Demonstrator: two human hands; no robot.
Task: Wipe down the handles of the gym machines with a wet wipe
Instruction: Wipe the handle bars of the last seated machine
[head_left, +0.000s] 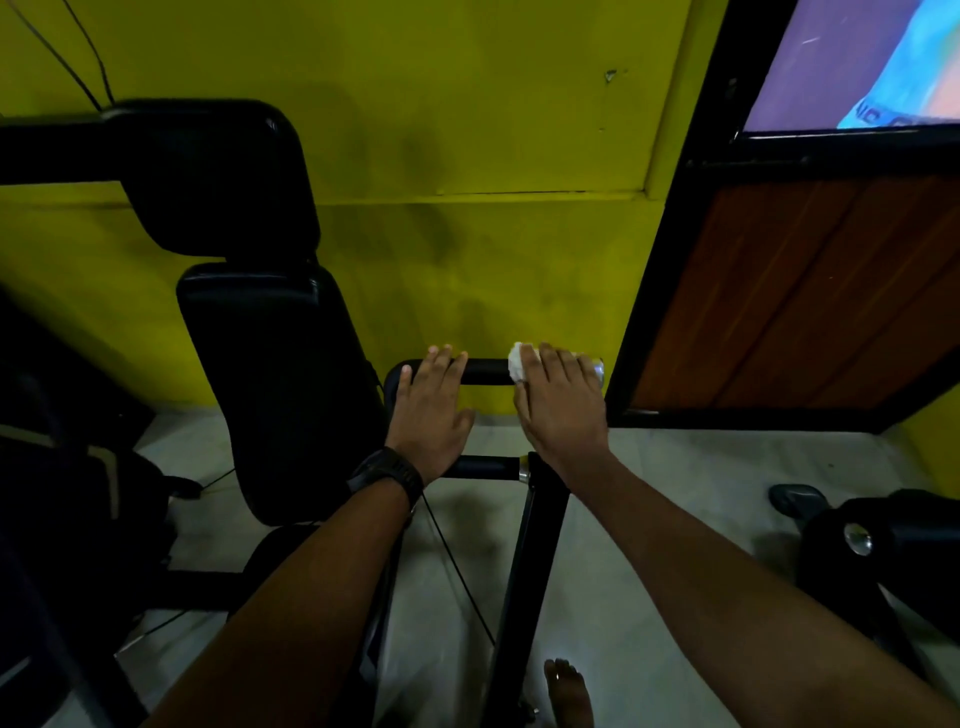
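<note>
A black horizontal machine handle (487, 371) with a chrome end cap (598, 370) runs across the middle of the view. My left hand (432, 410) rests over the handle's left part, fingers laid across the bar; a dark watch is on that wrist. My right hand (561, 405) holds a crumpled white wet wipe (517, 362) against the handle's right part, close to the chrome cap. Nearer to me, a second black handle (483, 467) with a metal collar passes under both hands.
A padded black backrest (280, 384) and a black machine arm (208, 171) stand at the left. A yellow wall is behind, a black-framed wooden panel (810, 296) at the right. The machine's black upright (530, 561) rises from the pale floor. My bare foot (569, 691) is below; another machine (872, 545) sits low right.
</note>
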